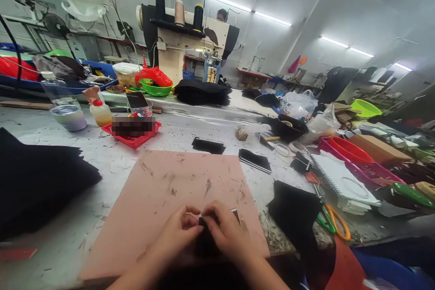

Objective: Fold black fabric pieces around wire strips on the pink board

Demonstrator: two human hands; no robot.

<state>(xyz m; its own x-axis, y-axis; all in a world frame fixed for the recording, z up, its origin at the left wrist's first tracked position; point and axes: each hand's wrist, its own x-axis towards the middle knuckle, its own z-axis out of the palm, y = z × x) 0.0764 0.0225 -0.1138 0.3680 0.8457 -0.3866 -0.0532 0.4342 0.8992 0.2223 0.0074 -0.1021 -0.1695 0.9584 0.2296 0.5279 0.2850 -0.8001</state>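
Observation:
Over the front part of a pinkish board [183, 181], my left hand [183, 229] and my right hand [226, 229] meet at their fingertips. Both pinch the upper edge of a black piece [205, 242], which hangs toward me between them. The fingers of each hand are bent and closed on it. A small dark strip with a white edge [235, 213] shows just beyond my right hand. Two small stacks of black pieces, one [208, 145] behind the board and one [254, 160] at its back right corner, lie on the table.
A large black stack [41, 181] lies at the left. Behind the board stand a red tray [134, 140], a bottle [101, 113] and a sewing machine [173, 50]. At the right are black pieces [294, 208], orange-handled scissors [338, 222], a hammer [272, 138] and a notebook [340, 176].

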